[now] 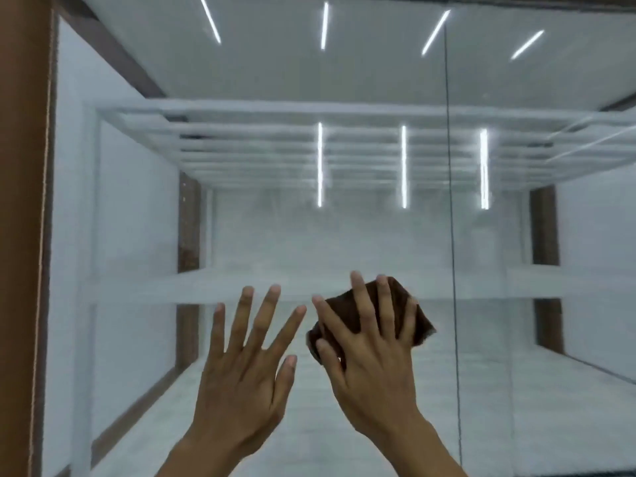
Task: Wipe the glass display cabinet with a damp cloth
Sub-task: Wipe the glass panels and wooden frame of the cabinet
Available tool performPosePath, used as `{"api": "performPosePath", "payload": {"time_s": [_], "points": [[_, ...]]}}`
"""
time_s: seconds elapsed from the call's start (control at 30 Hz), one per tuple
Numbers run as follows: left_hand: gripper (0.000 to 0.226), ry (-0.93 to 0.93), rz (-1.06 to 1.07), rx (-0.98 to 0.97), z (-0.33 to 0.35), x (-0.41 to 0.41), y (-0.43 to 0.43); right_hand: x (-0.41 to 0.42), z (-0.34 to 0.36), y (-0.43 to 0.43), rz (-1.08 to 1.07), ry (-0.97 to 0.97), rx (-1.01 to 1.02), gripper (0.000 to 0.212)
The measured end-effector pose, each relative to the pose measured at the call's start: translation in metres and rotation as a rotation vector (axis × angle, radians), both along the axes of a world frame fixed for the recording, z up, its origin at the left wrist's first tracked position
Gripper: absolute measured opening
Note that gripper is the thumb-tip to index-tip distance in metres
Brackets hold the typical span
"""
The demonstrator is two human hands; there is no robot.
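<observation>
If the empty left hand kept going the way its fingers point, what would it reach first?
Probably nothing new: the left hand seems already flat on the glass pane, fingers pointing up, so it would slide; depth is unclear.

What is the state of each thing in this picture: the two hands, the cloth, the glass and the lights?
Left hand: open, fingers spread, holding nothing.
Right hand: fingers spread, pressing the cloth flat.
Cloth: brown, bunched under the right hand, against the glass.
Glass: hazy, with reflections.
Lights: on.
Shelf: nothing visible on it.
</observation>
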State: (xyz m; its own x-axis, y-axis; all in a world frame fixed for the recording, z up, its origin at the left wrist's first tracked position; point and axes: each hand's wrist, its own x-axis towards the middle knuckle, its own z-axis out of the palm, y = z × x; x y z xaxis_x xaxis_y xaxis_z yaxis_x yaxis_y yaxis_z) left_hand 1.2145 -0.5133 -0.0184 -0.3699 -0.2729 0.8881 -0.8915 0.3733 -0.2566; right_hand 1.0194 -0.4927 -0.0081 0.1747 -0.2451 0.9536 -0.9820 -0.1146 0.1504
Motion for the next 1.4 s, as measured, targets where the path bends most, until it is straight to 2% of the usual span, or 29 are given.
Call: {"api": "performPosePath", "payload": {"time_s": [0.1, 0.23, 0.33, 0.4, 0.5, 0.6, 0.7, 0.83, 0.9, 0.97, 1.03, 1.1, 1.13, 1.27, 1.4], "points": [[0.059, 0.032, 0.032, -0.013, 0.116, 0.020, -0.006, 0.000, 0.138, -0.014, 0.009, -0.187, -0.120, 0.059], [0.057, 0.079, 0.078, -0.012, 0.257, 0.062, -0.010, 0.006, 0.299, -0.023, 0.059, -0.265, -0.209, 0.051], [0.058, 0.107, 0.117, -0.006, 0.336, 0.098, -0.010, 0.019, 0.371, -0.029, 0.024, -0.356, -0.253, 0.041], [0.059, 0.117, 0.146, 0.016, 0.371, 0.123, -0.009, 0.039, 0.394, -0.030, 0.009, -0.456, -0.256, 0.039], [0.058, 0.062, 0.174, 0.031, 0.392, 0.161, -0.009, 0.087, 0.397, -0.034, 0.007, -0.533, -0.222, 0.040], [0.056, 0.006, 0.189, 0.002, 0.389, 0.204, -0.015, 0.154, 0.392, -0.041, 0.023, -0.465, -0.175, 0.042], [0.057, 0.027, 0.166, -0.046, 0.383, 0.245, -0.024, 0.227, 0.393, -0.053, 0.055, -0.399, -0.161, 0.042], [0.056, 0.117, 0.043, -0.088, 0.363, 0.280, -0.040, 0.310, 0.376, -0.062, 0.081, -0.150, -0.121, 0.044], [0.056, 0.176, -0.085, -0.088, 0.355, 0.285, -0.047, 0.316, 0.354, -0.059, 0.075, -0.043, -0.078, 0.047], [0.058, 0.212, -0.170, -0.087, 0.354, 0.285, -0.052, 0.290, 0.335, -0.055, 0.020, -0.129, -0.084, 0.049], [0.058, 0.225, -0.209, -0.086, 0.354, 0.283, -0.053, 0.258, 0.327, -0.052, -0.050, -0.391, -0.111, 0.050], [0.057, 0.229, -0.218, -0.094, 0.353, 0.283, -0.055, 0.253, 0.345, -0.052, -0.063, -0.590, -0.161, 0.051], [0.057, 0.227, -0.214, -0.092, 0.353, 0.283, -0.055, 0.265, 0.358, -0.056, -0.058, -0.594, -0.170, 0.052], [0.057, 0.237, -0.192, -0.064, 0.350, 0.284, -0.054, 0.340, 0.353, -0.068, 0.030, -0.185, -0.106, 0.050], [0.056, 0.240, -0.199, -0.018, 0.327, 0.283, -0.051, 0.319, 0.275, -0.056, 0.020, -0.135, -0.041, 0.049]]}}
